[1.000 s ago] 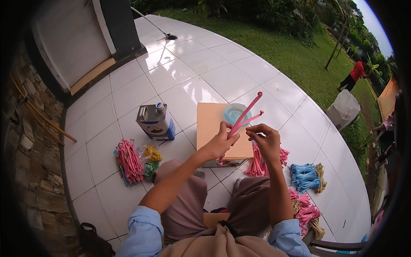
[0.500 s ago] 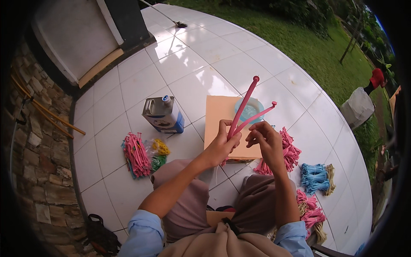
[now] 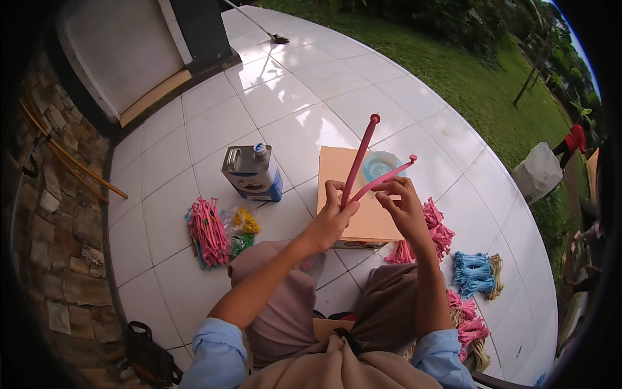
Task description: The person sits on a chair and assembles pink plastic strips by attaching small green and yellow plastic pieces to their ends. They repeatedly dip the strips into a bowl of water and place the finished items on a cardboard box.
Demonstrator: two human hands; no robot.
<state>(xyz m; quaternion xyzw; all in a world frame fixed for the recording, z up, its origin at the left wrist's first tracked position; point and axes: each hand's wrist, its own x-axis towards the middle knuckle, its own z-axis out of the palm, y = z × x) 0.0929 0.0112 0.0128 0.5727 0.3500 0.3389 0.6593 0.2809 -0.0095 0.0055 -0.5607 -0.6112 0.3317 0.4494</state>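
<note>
Pink balloon sticks [image 3: 360,159], two of them, are held up in front of the person over the brown cardboard box [image 3: 337,175], long axes rising up and away, tips spreading to the right. The left hand [image 3: 332,217] is pinched shut around their lower ends. The right hand [image 3: 405,204], just beside it, touches the lower stick with bent fingertips.

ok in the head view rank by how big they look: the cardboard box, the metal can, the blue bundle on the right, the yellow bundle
1. cardboard box
2. metal can
3. blue bundle
4. yellow bundle

Fisheye bending shrinks things near the rim, so the blue bundle's rank against the can is less sure.
</note>
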